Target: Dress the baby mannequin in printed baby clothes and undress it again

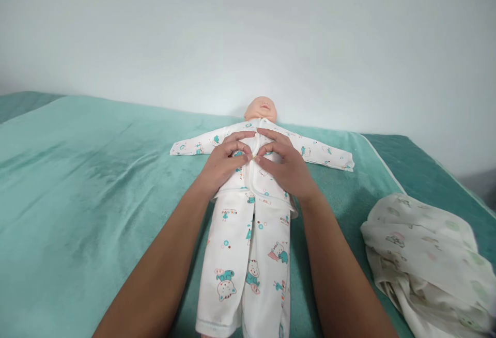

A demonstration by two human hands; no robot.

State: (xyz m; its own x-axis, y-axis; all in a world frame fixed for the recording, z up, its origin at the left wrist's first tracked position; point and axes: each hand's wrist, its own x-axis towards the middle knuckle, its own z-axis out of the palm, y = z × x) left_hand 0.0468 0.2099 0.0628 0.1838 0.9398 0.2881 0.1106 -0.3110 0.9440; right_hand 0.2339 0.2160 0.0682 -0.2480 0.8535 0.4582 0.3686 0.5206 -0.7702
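A baby doll (260,109) lies on its back with its head toward the wall. It wears a white printed jacket (267,180) and matching trousers (228,245). The jacket's sleeves are spread out to both sides. My left hand (228,158) pinches one edge of the front opening at mid-chest between thumb and forefinger. Opposite it, my right hand (284,161) pinches the other edge, and the two thumb tips almost meet. Whatever fastener sits between the fingertips is too small to make out.
A green blanket (96,198) covers the bed under the doll. To the right lies a bunched white printed cloth (430,260). Behind the doll's head rises a pale wall (248,33). A darker green surface (434,172) shows beyond the blanket's right edge.
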